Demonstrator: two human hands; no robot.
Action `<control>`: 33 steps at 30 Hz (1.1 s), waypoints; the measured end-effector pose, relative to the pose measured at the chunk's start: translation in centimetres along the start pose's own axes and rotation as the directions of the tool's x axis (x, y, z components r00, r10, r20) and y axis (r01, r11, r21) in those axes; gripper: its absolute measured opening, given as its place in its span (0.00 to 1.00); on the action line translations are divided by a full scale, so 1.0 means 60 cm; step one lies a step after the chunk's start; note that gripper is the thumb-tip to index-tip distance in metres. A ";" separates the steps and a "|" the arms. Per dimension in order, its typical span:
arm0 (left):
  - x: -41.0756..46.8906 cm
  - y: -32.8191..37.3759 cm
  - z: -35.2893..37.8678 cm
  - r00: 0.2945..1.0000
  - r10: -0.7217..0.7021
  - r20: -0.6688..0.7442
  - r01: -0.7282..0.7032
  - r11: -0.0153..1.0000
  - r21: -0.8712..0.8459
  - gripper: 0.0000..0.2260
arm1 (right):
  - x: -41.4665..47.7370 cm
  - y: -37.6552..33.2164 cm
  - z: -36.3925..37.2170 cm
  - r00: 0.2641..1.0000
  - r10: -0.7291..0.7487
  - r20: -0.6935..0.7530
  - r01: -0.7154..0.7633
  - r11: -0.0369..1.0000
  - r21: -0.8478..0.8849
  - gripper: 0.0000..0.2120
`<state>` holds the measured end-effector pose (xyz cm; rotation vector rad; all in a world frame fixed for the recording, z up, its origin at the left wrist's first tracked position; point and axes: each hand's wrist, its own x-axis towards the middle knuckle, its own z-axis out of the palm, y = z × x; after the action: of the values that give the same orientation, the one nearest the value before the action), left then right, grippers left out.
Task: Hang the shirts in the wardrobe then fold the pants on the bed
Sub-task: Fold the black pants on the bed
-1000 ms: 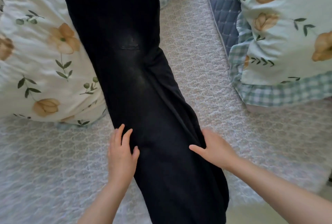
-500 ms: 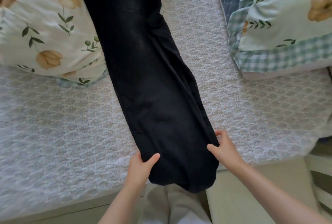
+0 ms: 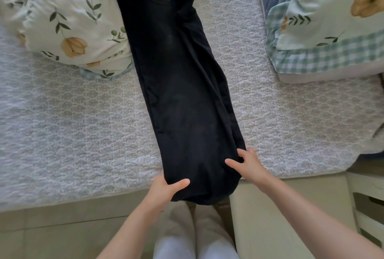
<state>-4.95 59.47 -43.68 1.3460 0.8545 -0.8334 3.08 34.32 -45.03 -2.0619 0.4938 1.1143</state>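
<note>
Black pants (image 3: 176, 84) lie lengthwise on the bed (image 3: 72, 123), doubled leg over leg, running from the top of the view down to the near edge, where their end hangs slightly over. My left hand (image 3: 164, 188) grips the near left corner of the pants, thumb on top of the cloth and fingers under it. My right hand (image 3: 247, 163) holds the near right edge, thumb across the cloth and fingers curled round the edge. No shirts or wardrobe are in view.
A floral pillow (image 3: 62, 13) lies left of the pants, its edge under them. A floral quilt with a checked border (image 3: 324, 30) lies at the right. My legs (image 3: 193, 233) stand against the bed edge. White furniture (image 3: 365, 206) is at the lower right.
Both hands slid down the pants from mid-leg to the near end and took hold of its two corners. The view has tilted down toward the bed edge.
</note>
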 end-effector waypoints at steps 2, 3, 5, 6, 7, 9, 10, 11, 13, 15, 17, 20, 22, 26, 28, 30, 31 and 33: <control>-0.003 -0.004 -0.004 1.000 0.007 -0.018 -0.007 1.000 -0.016 0.14 | -0.010 0.005 -0.011 0.999 0.008 0.051 -0.019 0.975 0.220 0.07; -0.005 -0.006 -0.008 1.000 0.005 -0.027 -0.006 1.000 -0.023 0.14 | -0.015 0.013 -0.019 0.997 0.019 0.076 -0.043 0.947 0.320 0.07; -0.009 -0.014 -0.015 1.000 -0.008 -0.011 0.007 1.000 -0.030 0.14 | -0.026 0.027 -0.033 0.992 0.017 0.126 -0.071 0.898 0.435 0.08; -0.011 -0.019 -0.016 1.000 -0.017 0.008 0.017 0.999 -0.030 0.13 | -0.031 0.032 -0.037 0.989 0.003 0.149 -0.074 0.877 0.474 0.10; -0.015 -0.022 -0.016 0.999 -0.027 0.023 0.027 0.999 -0.029 0.13 | -0.035 0.035 -0.038 0.987 -0.002 0.163 -0.083 0.855 0.512 0.11; -0.024 -0.033 -0.011 0.999 -0.038 0.026 0.040 0.998 -0.050 0.12 | -0.042 0.043 -0.036 0.984 -0.010 0.177 -0.089 0.837 0.539 0.12; -0.027 -0.039 -0.009 0.999 -0.038 0.018 0.040 0.997 -0.069 0.12 | -0.045 0.048 -0.036 0.982 -0.019 0.187 -0.084 0.844 0.530 0.11; -0.031 -0.044 -0.007 0.999 -0.039 0.009 0.040 0.995 -0.087 0.12 | -0.049 0.053 -0.037 0.979 -0.028 0.202 -0.077 0.866 0.494 0.11; -0.039 -0.051 -0.005 0.999 -0.046 -0.017 0.044 0.993 -0.110 0.11 | -0.056 0.065 -0.039 0.962 -0.043 0.270 -0.045 0.950 0.311 0.11; -0.042 -0.057 -0.006 0.999 -0.047 -0.026 0.044 0.994 -0.099 0.11 | -0.064 0.070 -0.045 0.934 -0.061 0.353 0.009 0.989 0.147 0.08; -0.043 -0.061 -0.010 0.999 -0.037 0.008 0.037 0.999 -0.021 0.12 | -0.066 0.071 -0.050 0.915 -0.087 0.394 0.078 0.996 0.039 0.06; -0.043 -0.073 -0.015 0.996 -0.060 0.067 0.050 0.989 0.138 0.17 | -0.068 0.063 -0.052 0.892 -0.116 0.437 0.198 0.969 -0.148 0.08; -0.045 -0.080 -0.016 0.996 -0.070 0.060 0.057 0.980 0.191 0.17 | -0.069 0.061 -0.052 0.894 -0.100 0.437 0.205 0.959 -0.198 0.11; -0.061 -0.079 -0.017 0.994 -0.105 0.041 0.100 0.990 0.095 0.11 | -0.086 0.053 -0.058 0.892 -0.111 0.438 0.088 0.993 0.073 0.18; -0.074 -0.076 -0.014 0.987 -0.142 0.080 0.144 0.990 -0.013 0.11 | -0.102 0.049 -0.062 0.889 -0.152 0.432 0.060 0.974 0.218 0.17; -0.085 -0.075 -0.012 0.979 -0.171 0.110 0.183 0.977 -0.107 0.11 | -0.114 0.051 -0.061 0.882 -0.193 0.430 0.054 0.948 0.314 0.15; -0.089 -0.074 -0.011 0.978 -0.181 0.107 0.195 0.971 -0.138 0.11 | -0.118 0.056 -0.058 0.879 -0.196 0.434 0.046 0.942 0.332 0.14; -0.094 -0.072 -0.011 0.977 -0.197 0.086 0.209 0.963 -0.170 0.11 | -0.125 0.061 -0.055 0.871 -0.161 0.464 0.017 0.954 0.300 0.16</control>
<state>-11.42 59.98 -40.70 1.0793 1.0015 -0.9327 -1.52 29.38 -39.14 -1.4654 0.2812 1.3584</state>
